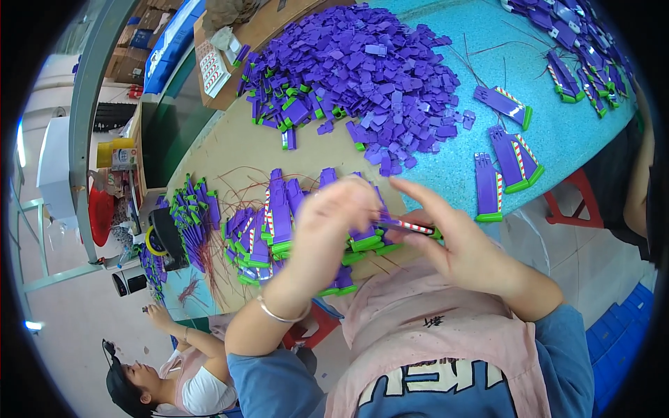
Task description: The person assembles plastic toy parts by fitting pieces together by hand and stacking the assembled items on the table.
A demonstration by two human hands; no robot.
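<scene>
The piece (412, 226) was held edge-on

It sat between the fingers of the two hands. The right hand (463, 251) appeared to pinch it near its green end, thumb below, while the index finger stretched out above, apart from it. The left hand (334, 205) was blurred, its fingers curled in toward the other end; whether they had hold of it, I could not tell.

Handling it well seemed to call for a steady, light pinch by the green end, with the right thumb off the stripe and the left fingers squared to the opposite end, so that the piece would not twist.

The piece looked slim from this angle: purple, with a red-and-white slanted stripe along its edge and green at the right tip. Its broad faces were mostly hidden.

Under and left of the fingers lay a cluster (281, 209) of similar striped pieces, with thin reddish wires (240, 180) beside it. Beyond the fingers rose the purple heap (369, 76). To their right, a striped pair (512, 164) rested on the blue mat (568, 136). Farther left sat a co-worker (143, 380).
</scene>
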